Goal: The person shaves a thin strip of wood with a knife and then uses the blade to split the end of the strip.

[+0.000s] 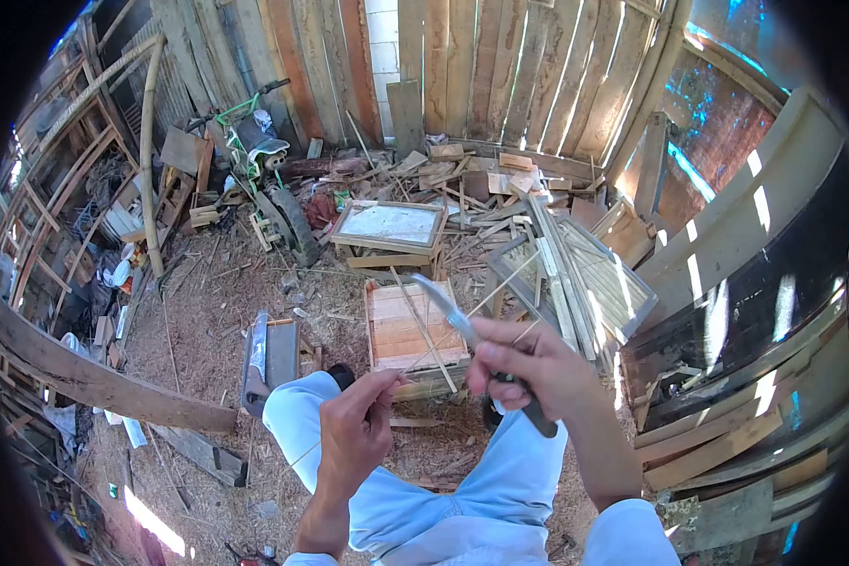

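Note:
My right hand (528, 368) is closed round the dark handle of a knife (455, 319), its blade pointing up and to the left. A thin strip (511, 283) slants up to the right beside the blade. My left hand (357, 424) pinches a thin stick (307, 455) whose lower end sticks out to the left, over my thigh. Below and beyond the hands lies a shallow wooden box (398, 325), with a narrow stick (415, 313) resting diagonally across it.
A framed white panel (390, 223) lies beyond the box. Scrap wood (443, 179) is heaped by the plank wall. A small bike (259, 156) stands at the back left. A saw (258, 347) lies by my left leg; slatted frames (606, 283) lean at the right.

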A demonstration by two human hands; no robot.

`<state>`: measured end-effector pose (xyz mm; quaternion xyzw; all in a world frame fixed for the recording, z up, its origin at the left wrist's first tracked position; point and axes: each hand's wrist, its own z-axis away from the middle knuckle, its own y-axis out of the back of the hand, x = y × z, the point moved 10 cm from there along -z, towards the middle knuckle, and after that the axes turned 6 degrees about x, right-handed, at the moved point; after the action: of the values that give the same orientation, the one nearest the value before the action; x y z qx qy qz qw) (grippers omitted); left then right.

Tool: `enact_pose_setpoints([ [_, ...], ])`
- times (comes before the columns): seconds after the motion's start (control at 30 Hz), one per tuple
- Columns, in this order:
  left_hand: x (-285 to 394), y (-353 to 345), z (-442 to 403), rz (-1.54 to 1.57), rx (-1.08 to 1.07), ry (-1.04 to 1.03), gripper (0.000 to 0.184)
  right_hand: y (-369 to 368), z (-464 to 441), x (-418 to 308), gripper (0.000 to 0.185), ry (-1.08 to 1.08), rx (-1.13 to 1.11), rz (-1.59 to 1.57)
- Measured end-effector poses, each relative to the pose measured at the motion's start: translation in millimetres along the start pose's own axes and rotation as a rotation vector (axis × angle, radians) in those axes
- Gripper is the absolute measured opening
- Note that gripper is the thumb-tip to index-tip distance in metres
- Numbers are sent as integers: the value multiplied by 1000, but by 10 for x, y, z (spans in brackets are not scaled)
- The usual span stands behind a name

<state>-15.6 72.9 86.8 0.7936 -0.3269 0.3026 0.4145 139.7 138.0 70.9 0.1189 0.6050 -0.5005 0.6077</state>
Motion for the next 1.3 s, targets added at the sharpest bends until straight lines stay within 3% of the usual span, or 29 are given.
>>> enact_pose_setpoints([
  [0.03, 5, -3, -8, 19, -2, -1, 9, 35, -15, -39, 42, -3, 0, -4],
  [0.1, -14, 12, 5, 35, -3, 1, 9, 380, -31, -296, 41, 114, 205, -43],
  [0.23, -63, 10, -8, 4, -9, 13, 8, 312, -6, -260, 40, 105, 176, 9],
  [0.37, -18, -38, -31, 68, 4, -17, 8, 46, -60, 44, 40, -45, 33, 6],
  [0.5, -53, 15, -24, 57, -14, 14, 8, 344, -45, -227, 38, 23, 95, -144],
  [0.8, -94, -21, -20, 25, -47, 68, 8, 274, -31, -106, 44, -39, 81, -98],
  [1.0, -46, 19, -45, 64, 4, -19, 7, 322, 0, -279, 42, 67, 59, -125],
  [1.07, -85, -25, -31, 37, -61, 75, 7, 294, -12, -210, 42, 38, 97, -87],
  [1.17, -107, 2, -34, 46, -57, 36, 7, 443, 6, -385, 43, 82, 100, -169],
  [1.3, -138, 14, -19, 29, -40, 47, 7, 314, 42, -287, 44, 92, 148, -50],
])
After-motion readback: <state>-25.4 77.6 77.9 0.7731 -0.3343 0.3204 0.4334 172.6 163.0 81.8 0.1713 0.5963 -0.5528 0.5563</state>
